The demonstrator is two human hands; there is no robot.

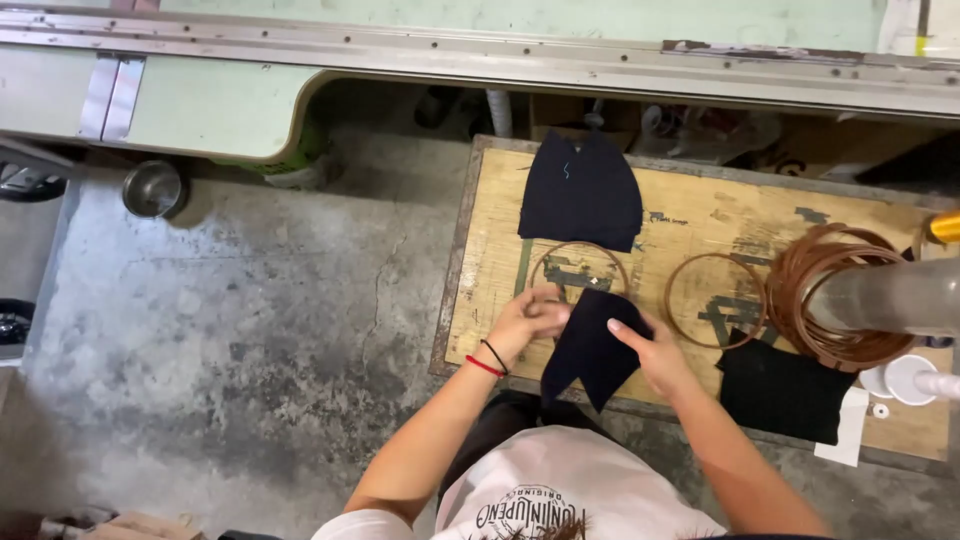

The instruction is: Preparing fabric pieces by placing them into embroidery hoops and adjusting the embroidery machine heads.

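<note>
Gripping one dark cloth piece point(593, 345) at six o'clock on the wooden board point(690, 215), the left hand point(530, 318) pinches its edge while the right hand point(655, 350) lies fingers-together on it. Beyond — two loose wooden rings point(714, 300), a ring stack point(800, 290) at three o'clock, a second cloth point(582, 190) at twelve, a third point(782, 392) at four.

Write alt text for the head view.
Both hands, left hand and right hand, hold a dark cloth piece over a wooden board carrying thin brown rings and more dark cloth.
</note>
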